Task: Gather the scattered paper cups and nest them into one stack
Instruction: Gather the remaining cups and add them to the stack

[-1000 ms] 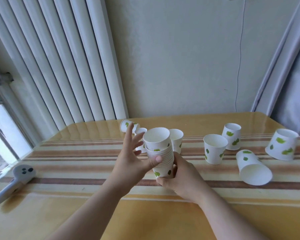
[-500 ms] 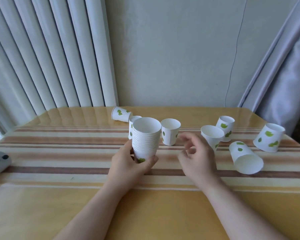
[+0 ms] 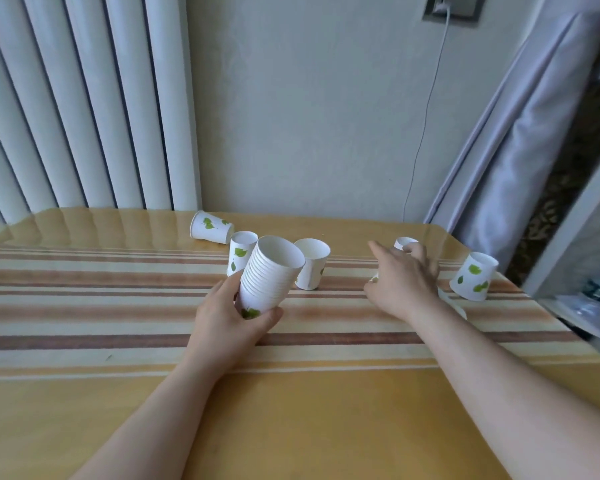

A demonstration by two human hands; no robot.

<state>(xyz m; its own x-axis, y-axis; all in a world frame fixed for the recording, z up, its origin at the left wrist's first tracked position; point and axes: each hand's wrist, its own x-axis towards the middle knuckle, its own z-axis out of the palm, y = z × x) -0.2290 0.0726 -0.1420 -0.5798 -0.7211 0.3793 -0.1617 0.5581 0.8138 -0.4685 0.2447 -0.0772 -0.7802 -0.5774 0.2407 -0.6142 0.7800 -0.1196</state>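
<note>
Striped table (image 3: 84, 327), loose cups across the far half
Your left hand (image 3: 229, 320) grasps the nested stack (image 3: 269, 278) near its base, tilted right, just in front of two upright cups. Your right hand (image 3: 400, 282) reaches over a cup (image 3: 404, 242), fingers spread; grip there cannot be told

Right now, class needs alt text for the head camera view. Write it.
A person's left hand holds a tilted stack of white paper cups over a striped table, while the right hand reaches toward loose leaf-printed cups.

Soft daylight, edges warped, sl. blur
</note>
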